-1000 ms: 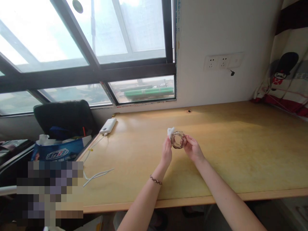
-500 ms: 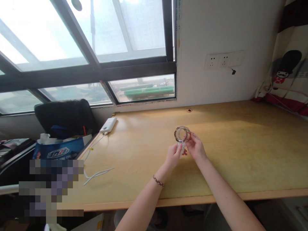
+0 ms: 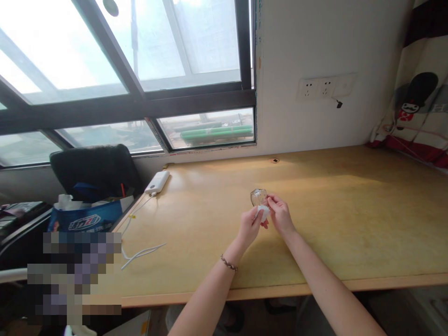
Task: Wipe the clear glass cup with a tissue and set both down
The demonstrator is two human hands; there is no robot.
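A small clear glass vessel (image 3: 258, 197) with a dark, faceted-looking rim is tilted above the middle of the table. My right hand (image 3: 280, 213) grips its right side between thumb and fingers. A crumpled white tissue (image 3: 263, 213) is pinched in my left hand (image 3: 250, 222) and lies against the lower part of the glass. Some of my left fingertips show beneath the tissue. Whether the glass is a cup or an ashtray, I cannot tell.
The wooden table (image 3: 332, 224) runs along the wall below the window. On its left are a white power bank (image 3: 157, 182) and a white cable (image 3: 143, 252). A blue bag (image 3: 84, 221) stands on a black chair (image 3: 94, 168) beyond the left edge.
The glass vessel has been turned, so its round opening no longer faces me. More of the white tissue shows, pressed on the glass. Both hands have shifted slightly.
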